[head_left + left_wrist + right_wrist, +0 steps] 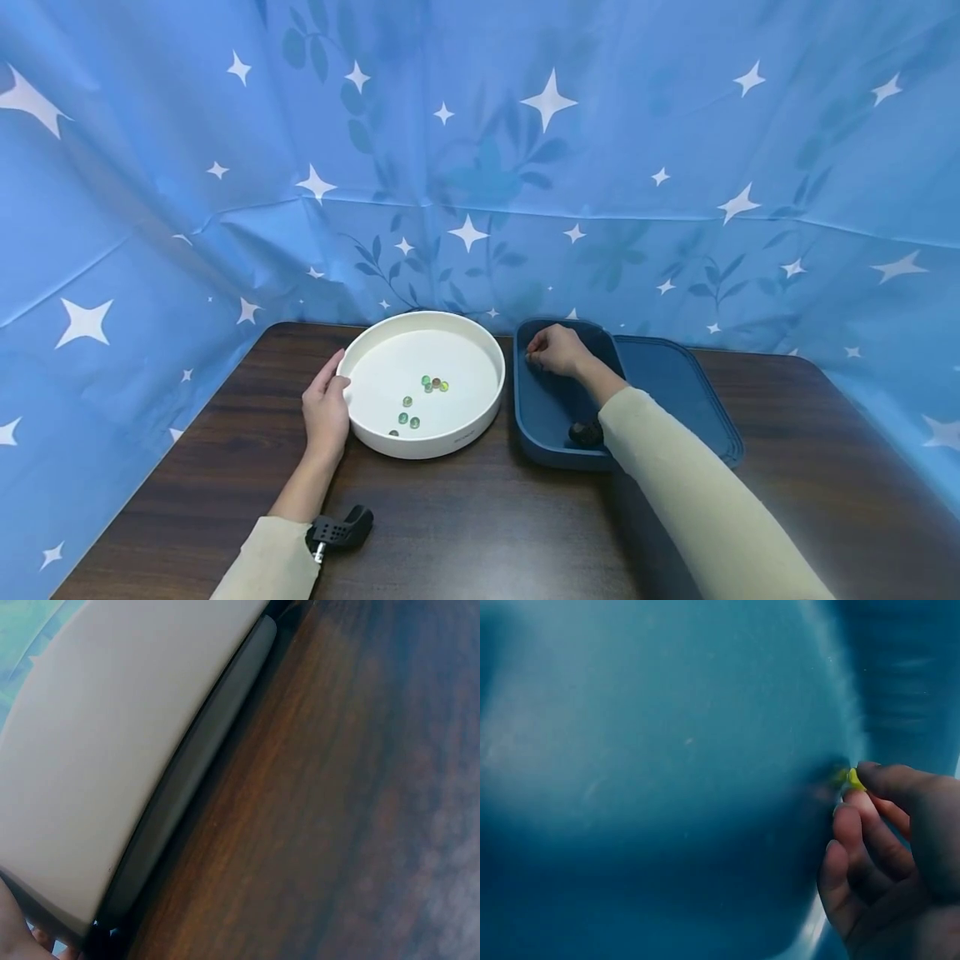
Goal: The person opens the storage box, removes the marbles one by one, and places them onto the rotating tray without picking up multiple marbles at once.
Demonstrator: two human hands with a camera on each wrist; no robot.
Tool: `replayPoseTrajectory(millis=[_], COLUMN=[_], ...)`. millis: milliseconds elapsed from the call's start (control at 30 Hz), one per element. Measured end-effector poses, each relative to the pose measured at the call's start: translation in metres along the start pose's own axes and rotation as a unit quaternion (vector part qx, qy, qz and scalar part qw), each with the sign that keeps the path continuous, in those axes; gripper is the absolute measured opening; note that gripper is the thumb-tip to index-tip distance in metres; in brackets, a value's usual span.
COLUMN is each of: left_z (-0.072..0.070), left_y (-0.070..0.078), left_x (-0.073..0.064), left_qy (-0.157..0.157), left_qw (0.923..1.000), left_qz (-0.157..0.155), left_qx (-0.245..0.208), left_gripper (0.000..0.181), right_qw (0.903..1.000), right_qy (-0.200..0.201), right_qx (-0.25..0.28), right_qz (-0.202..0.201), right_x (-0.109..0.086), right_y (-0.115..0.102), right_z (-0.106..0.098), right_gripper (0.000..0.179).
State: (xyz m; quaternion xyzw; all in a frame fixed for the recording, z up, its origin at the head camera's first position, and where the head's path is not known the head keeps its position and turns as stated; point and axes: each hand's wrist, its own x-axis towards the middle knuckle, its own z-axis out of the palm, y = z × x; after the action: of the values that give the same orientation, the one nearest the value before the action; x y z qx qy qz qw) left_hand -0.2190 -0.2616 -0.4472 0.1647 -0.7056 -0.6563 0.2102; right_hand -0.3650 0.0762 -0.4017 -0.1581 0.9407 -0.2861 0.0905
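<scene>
A round white tray [420, 337] holds several glass marbles [415, 422], green, yellowish and brownish. My left hand [327, 408] grips its left side, thumb over the rim and fingers along the outer wall. In the left wrist view the tray's wall [127, 750] fills much of the picture, with part of the left hand [19, 930] at the lower left corner. Inside the deep blue bin [536, 417], my right hand [558, 350] is near the left wall. Its thumb and fingertips pinch a yellow-green marble [854, 778], partly hidden, close to the bin's floor.
A flat blue lid [667, 375] lies right of the bin, partly behind the right sleeve. Black wrist cameras sit on the left wrist [341, 527] and the right wrist [587, 433]. Behind the dark wooden table [487, 517] hangs a blue curtain [480, 167] with white stars.
</scene>
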Motion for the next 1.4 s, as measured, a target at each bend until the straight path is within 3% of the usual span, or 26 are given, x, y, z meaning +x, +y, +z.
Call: replayPoseTrajectory(millis=[233, 567, 867, 1167, 1400], left_z=[0.000, -0.003, -0.003, -0.001, -0.001], left_y=[0.000, 0.000, 0.000, 0.003, 0.003], left_x=[-0.001, -0.001, -0.001, -0.002, -0.001], left_qy=[0.005, 0.000, 0.004, 0.004, 0.004], left_qw=[1.0000, 1.0000, 1.0000, 1.0000, 1.0000], left_qz=[0.000, -0.001, 0.001, 0.007, 0.004], left_qx=[0.003, 0.001, 0.003, 0.001, 0.001], left_gripper=[0.055, 0.055, 0.055, 0.055, 0.055], right_qw=[0.9994, 0.9957, 0.9941, 0.9916, 0.9884], right_qy=[0.000, 0.015, -0.011, -0.033, -0.052], right_qx=[-0.008, 0.021, 0.026, 0.037, 0.029], right_qz=[-0.033, -0.088, -0.104, -0.119, -0.140], right_x=[-0.006, -0.020, -0.019, -0.015, -0.010], right_y=[-0.010, -0.045, -0.086, -0.114, -0.129], right_z=[-0.013, -0.027, -0.008, 0.016, 0.022], right_gripper=[0.020, 0.021, 0.019, 0.017, 0.017])
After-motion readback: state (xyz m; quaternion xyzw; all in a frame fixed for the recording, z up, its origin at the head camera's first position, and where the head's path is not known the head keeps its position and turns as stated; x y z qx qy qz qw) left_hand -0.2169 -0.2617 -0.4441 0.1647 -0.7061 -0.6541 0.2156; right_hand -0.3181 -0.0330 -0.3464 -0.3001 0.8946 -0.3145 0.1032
